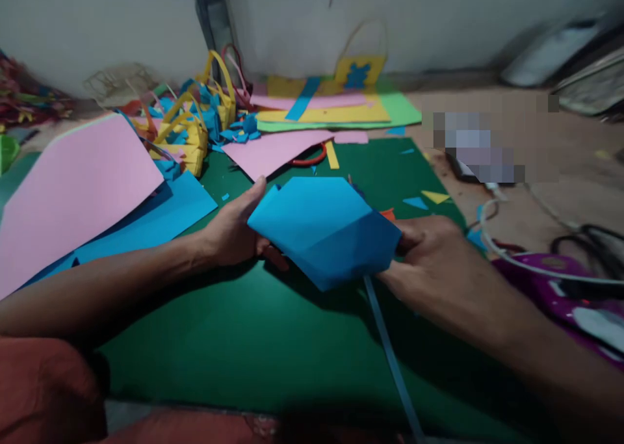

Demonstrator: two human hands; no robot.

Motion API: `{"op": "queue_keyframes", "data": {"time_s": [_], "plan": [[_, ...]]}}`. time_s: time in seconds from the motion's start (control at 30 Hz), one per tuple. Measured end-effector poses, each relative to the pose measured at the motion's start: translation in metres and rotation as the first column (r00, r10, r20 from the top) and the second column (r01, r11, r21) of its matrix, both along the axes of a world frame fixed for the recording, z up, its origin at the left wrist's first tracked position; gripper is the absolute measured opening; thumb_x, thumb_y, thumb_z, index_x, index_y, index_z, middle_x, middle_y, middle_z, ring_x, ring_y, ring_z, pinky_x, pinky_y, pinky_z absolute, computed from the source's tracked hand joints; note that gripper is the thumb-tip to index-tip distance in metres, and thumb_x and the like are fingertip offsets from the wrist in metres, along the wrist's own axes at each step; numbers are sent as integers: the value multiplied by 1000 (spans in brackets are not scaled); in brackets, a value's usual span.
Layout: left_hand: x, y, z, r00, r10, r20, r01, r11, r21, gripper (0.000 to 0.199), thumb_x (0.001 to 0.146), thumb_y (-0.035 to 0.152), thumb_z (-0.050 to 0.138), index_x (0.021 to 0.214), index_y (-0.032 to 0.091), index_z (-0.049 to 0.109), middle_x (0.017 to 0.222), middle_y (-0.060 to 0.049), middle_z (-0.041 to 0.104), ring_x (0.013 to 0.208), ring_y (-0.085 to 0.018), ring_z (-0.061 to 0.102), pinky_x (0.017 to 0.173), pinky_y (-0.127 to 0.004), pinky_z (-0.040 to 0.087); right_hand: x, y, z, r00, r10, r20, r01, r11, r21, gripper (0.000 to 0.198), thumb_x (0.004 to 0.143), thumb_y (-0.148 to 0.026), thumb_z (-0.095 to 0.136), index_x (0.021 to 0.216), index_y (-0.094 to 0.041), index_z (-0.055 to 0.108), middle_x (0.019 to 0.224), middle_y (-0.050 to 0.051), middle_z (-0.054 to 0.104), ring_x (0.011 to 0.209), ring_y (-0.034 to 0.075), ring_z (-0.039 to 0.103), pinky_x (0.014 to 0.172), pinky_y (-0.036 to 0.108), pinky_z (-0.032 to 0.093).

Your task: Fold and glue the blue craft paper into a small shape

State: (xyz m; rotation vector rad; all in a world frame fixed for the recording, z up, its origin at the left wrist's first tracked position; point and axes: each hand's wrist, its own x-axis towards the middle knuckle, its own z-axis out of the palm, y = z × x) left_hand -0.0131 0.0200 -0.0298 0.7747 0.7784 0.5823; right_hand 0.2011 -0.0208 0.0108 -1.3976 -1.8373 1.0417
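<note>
A folded blue paper piece (324,229) with many angled edges is held above the green board, between my two hands. My left hand (238,226) grips its left end, thumb up along the edge and fingers curled underneath. At the right end, my right hand (422,252) pinches the paper; some of its fingers are hidden behind it. A long, thin pale-blue strip (392,353) runs from beneath the folded paper down to the bottom edge of the view.
Pink sheets (82,197) and a blue sheet (160,216) lie left on the green board (219,340). Small yellow paper baskets (192,145) stand behind. Red-handled scissors (312,158) and paper scraps (433,198) lie beyond my hands. A purple device (541,281) with cables sits right.
</note>
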Motion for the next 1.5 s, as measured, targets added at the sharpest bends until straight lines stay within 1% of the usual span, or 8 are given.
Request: {"op": "queue_keyframes", "data": {"time_s": [0.37, 0.6, 0.8, 1.03, 1.1, 1.2, 1.33, 1.5], "plan": [[3, -4, -6, 976, 159, 148, -195, 941, 278, 43, 71, 55, 62, 76, 12, 65, 63, -5, 64, 58, -17, 60, 53, -28, 53, -4, 13, -1, 996, 30, -83, -45, 982, -183, 41, 55, -35, 71, 36, -19, 39, 40, -7, 33, 43, 5, 26, 41, 22, 24], [4, -4, -6, 965, 212, 158, -232, 965, 119, 23, 78, 35, 61, 83, 12, 64, 69, -5, 62, 60, -16, 61, 45, -24, 54, 0, 14, -15, 915, -162, -371, 77, 969, -233, 27, 73, -46, 61, 69, -20, 58, 52, -6, 46, 48, 7, 42, 47, 20, 38], [7, -2, -7, 947, 298, 119, -308, 949, 72, 16, 77, 28, 60, 80, 13, 62, 66, -4, 58, 59, -15, 57, 48, -26, 54, 2, 12, -13, 915, -156, -373, 109, 984, -142, 37, 77, -57, 54, 79, -20, 60, 63, -2, 55, 53, 9, 48, 51, 22, 45], [8, -4, -8, 952, 273, 136, -292, 945, 146, 20, 76, 32, 62, 82, 13, 62, 74, -4, 61, 62, -14, 59, 60, -29, 54, -1, 5, -8, 996, 0, -90, 7, 997, 74, 20, 79, -38, 59, 75, -19, 64, 83, 4, 67, 77, 18, 61, 71, 33, 51], [7, -5, -6, 957, 250, 146, -269, 954, 129, 26, 77, 39, 60, 86, 14, 61, 78, -5, 63, 69, -17, 63, 61, -30, 52, 0, 5, -9, 1000, -10, 27, 0, 945, 328, 14, 79, -28, 59, 70, -19, 63, 93, 6, 66, 88, 20, 61, 79, 37, 50], [4, -2, -3, 963, 234, 131, -246, 966, 85, 38, 76, 51, 56, 89, 16, 60, 75, -5, 63, 72, -21, 64, 62, -33, 51, 1, 3, -11, 972, -11, 234, -150, 739, 657, 8, 79, -18, 58, 75, -19, 64, 106, 10, 62, 105, 23, 55, 88, 43, 46], [-3, 9, 1, 981, 194, 3, -191, 958, 213, 52, 73, 61, 53, 97, 16, 60, 96, -12, 65, 87, -26, 63, 70, -36, 49, 1, -1, -16, 904, 9, 427, -357, 566, 743, 12, 82, -15, 54, 80, -19, 65, 99, 12, 63, 104, 23, 54, 87, 43, 47], [-17, 16, 12, 941, -36, -337, 223, 813, 537, 65, 68, 64, 56, 113, 17, 57, 115, -13, 62, 106, -31, 57, 80, -37, 47, -1, 2, -25, 893, 26, 449, -393, 531, 751, 13, 83, -11, 52, 81, -16, 64, 91, 11, 65, 95, 21, 58, 81, 40, 49]]}}
